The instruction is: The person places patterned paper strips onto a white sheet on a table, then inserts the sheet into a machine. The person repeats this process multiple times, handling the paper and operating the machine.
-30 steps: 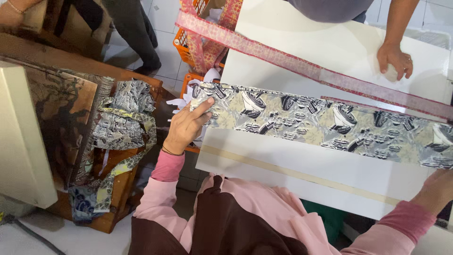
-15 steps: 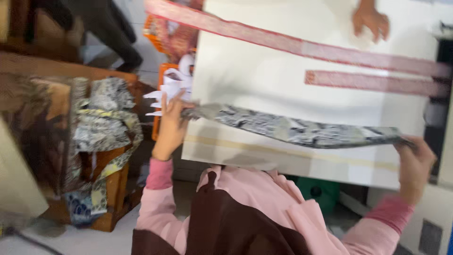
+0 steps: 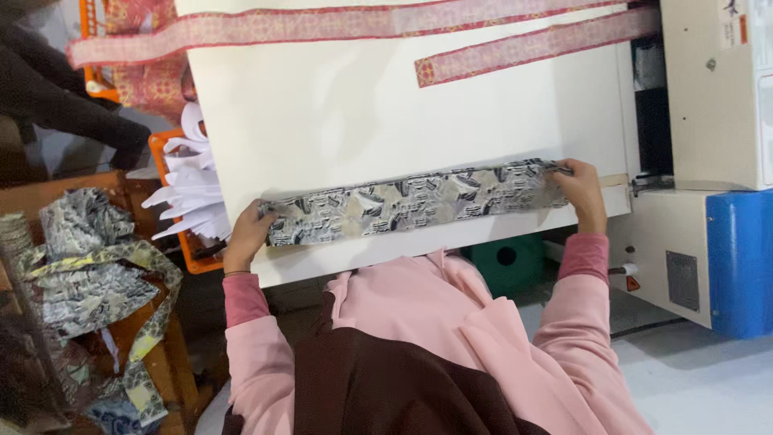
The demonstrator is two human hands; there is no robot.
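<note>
Head view, looking down over our own pink sleeves. We have a long patterned fabric strip (image 3: 415, 201), grey and cream with dark markings, stretched flat across the near part of the white desk (image 3: 386, 105). It runs almost level, from close to the desk's left edge to close to its right edge.

Our left hand (image 3: 245, 235) sits at the strip's left end, grip pinched on the cloth, fingers curled over the end at the desk's edge. Our right hand (image 3: 581, 187) is at the strip's right end, grip closed on that end, knuckles up, just beside the machine.

Farther back on the desk we see two pink patterned strips: a long one (image 3: 322, 24) crossing near the far edge and hanging off to the left, and a shorter one (image 3: 531, 44) below it on the right side, tilted slightly. Both lie well apart from the grey strip.

To the right stands a cream machine (image 3: 713, 89) with a blue panel (image 3: 741, 262) lower down. To the left, an orange crate (image 3: 173, 201) holds white cut pieces (image 3: 193, 185). Farther left, a heap of the same grey patterned cloth (image 3: 97, 258) is draped over a wooden stand (image 3: 80, 185).
</note>
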